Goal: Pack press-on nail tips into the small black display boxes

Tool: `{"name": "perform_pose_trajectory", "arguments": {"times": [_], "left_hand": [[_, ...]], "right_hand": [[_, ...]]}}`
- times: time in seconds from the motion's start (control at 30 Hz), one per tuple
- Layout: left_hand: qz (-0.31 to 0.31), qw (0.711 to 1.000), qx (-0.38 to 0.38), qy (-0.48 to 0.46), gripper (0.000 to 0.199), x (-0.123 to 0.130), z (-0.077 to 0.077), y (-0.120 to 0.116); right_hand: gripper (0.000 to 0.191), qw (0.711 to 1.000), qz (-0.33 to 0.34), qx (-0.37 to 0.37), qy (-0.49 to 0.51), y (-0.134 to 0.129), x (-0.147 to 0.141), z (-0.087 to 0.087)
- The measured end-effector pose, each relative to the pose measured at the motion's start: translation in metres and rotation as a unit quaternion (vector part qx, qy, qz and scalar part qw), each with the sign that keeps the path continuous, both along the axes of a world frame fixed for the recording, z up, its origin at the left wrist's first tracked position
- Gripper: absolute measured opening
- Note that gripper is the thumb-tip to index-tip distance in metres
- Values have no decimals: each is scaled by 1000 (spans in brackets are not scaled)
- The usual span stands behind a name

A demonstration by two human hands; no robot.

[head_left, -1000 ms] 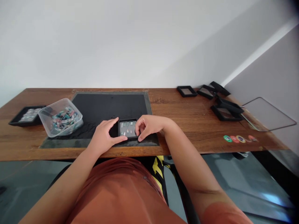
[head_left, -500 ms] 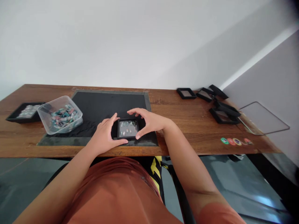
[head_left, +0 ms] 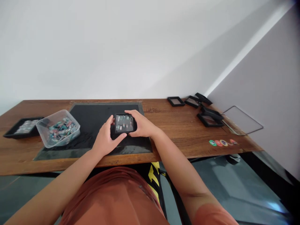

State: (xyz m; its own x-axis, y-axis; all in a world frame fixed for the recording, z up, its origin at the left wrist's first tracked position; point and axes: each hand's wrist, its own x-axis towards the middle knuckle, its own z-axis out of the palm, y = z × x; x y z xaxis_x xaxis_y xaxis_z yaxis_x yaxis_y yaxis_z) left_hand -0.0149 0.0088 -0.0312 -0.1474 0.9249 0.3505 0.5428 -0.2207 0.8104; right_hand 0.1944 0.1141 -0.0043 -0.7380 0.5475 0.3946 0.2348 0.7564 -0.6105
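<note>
My left hand [head_left: 106, 137] and right hand [head_left: 141, 125] pinch a case [head_left: 124, 123]; a tub [head_left: 43, 132] stands between my left fingers and a tray [head_left: 22, 136]; black frames [head_left: 212, 113] lie well rightward.

The right hand [head_left: 141, 124] now grips the black tray [head_left: 119, 131], moved farther forward.

Table [head_left: 173, 137]: brown wood
Sheet [head_left: 93, 115]: black rectangle, beneath left hand [head_left: 105, 137]
Tub [head_left: 48, 125]: clear square plastic, further left
Tray [head_left: 23, 135]: black rectangle, leftmost
Frames [head_left: 175, 101]: black squares, beyond right hand [head_left: 142, 125]
Stickers [head_left: 218, 143]: coloured discs, right of right hand
</note>
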Motion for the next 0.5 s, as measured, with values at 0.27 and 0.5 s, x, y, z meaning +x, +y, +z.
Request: {"name": "perform_pose_trajectory", "arguments": {"times": [0.27, 0.5], "left_hand": [[-81, 944, -146, -286, 55, 19, 15, 69], [-107, 914, -185, -346, 43, 22, 12, 79]], "right_hand": [[101, 998, -44, -19, 39, 9, 4, -6], [110, 995, -77, -34, 56, 19, 4, -23]]}}
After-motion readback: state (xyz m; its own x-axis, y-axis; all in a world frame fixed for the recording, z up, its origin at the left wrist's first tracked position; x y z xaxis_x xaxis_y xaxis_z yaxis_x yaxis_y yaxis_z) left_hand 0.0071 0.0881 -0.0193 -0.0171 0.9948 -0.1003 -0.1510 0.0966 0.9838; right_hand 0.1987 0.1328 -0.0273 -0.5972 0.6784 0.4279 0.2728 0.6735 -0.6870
